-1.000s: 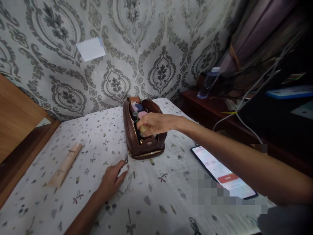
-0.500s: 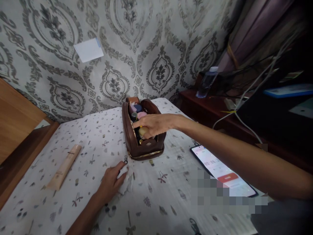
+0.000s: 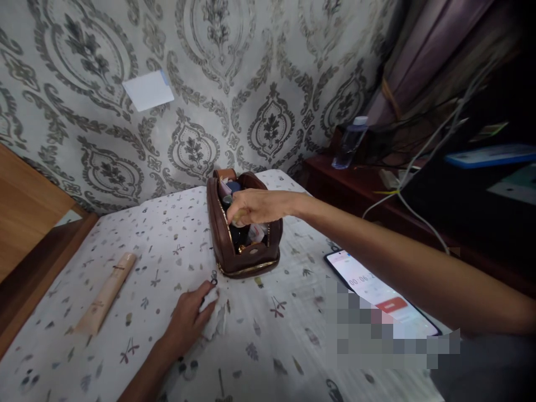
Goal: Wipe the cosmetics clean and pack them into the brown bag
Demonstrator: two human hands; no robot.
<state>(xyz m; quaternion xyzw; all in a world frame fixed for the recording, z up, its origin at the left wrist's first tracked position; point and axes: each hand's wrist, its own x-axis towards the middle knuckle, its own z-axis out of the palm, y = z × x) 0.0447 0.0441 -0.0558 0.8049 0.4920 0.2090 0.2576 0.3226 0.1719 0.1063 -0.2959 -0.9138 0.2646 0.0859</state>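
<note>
A brown leather toiletry bag (image 3: pixel 247 267) stands unzipped on the bed, packed with small items. My right hand (image 3: pixel 262 205) reaches into its opening, fingers closed around a small yellowish round item (image 3: pixel 238 218) that they largely cover. Behind the hand a dark blue round item (image 3: pixel 233 188) shows in the bag; nearer the front lies a white packet (image 3: pixel 256 233). My left hand (image 3: pixel 187 314) rests on the sheet in front of the bag, thumb and fingers pinching a crumpled white tissue (image 3: pixel 215 322). Farther left lies a beige squeeze tube (image 3: pixel 106 293).
A phone (image 3: pixel 385 293) with a running timer lies at right, partly under my right forearm. A water bottle (image 3: pixel 350 142) stands on the dark red table (image 3: pixel 320 167), with white cables (image 3: pixel 422 151) nearby. Wooden furniture (image 3: pixel 33 209) borders the bed at left.
My right hand has shifted slightly back and left inside the bag with the yellowish item, uncovering the white packet. The left hand keeps the tissue in nearly the same place.
</note>
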